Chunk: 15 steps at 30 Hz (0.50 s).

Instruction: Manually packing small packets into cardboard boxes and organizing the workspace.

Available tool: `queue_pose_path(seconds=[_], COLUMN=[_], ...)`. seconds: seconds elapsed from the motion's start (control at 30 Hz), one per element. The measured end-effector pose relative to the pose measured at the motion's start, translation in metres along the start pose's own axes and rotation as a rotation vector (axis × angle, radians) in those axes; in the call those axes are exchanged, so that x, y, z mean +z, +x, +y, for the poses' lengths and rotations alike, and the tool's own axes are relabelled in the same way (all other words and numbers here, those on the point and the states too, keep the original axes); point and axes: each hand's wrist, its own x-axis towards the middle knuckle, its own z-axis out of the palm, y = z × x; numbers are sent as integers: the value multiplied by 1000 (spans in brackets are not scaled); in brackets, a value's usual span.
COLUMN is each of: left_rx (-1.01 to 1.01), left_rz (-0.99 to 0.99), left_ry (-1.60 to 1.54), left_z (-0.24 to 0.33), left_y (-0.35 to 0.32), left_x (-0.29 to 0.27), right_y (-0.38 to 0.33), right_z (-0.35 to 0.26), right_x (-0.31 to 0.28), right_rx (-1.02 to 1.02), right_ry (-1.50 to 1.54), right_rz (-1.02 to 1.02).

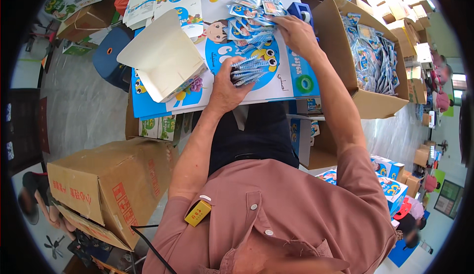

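My left hand (pixel 226 91) is closed around a bundle of small blue-and-white packets (pixel 248 71), held over the printed cardboard on the table. Ahead of it lies a loose pile of similar packets (pixel 249 31). My right hand (pixel 300 38) reaches to the far right side of that pile, its fingertips closed at a packet (pixel 272 8); the thumb is mostly hidden. Left of my left hand stands a small carton (pixel 163 59) with its lid flap raised and its pale inside showing.
A brown carton (pixel 339 52) full of packets stands to the right. A blue tape dispenser (pixel 299 12) and green tape roll (pixel 304 83) sit on the table's right side. A blue stool (pixel 112 57) stands left; a large brown carton (pixel 111 180) is at lower left.
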Motion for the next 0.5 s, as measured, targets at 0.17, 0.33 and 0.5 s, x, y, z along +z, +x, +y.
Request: queue_pose_path(seconds=[0.17, 0.33, 0.5], left_rx=[305, 166, 92], left_rz=[18, 191, 61], left_ry=[221, -128, 45], left_z=[-5, 13, 1], left_y=[4, 3, 2], left_x=[-5, 9, 0], right_y=[-47, -45, 8], right_z=[-55, -77, -65], right_x=[-12, 4, -40], right_rx=[506, 269, 235], right_ry=[980, 802, 397], right_rz=[49, -291, -496])
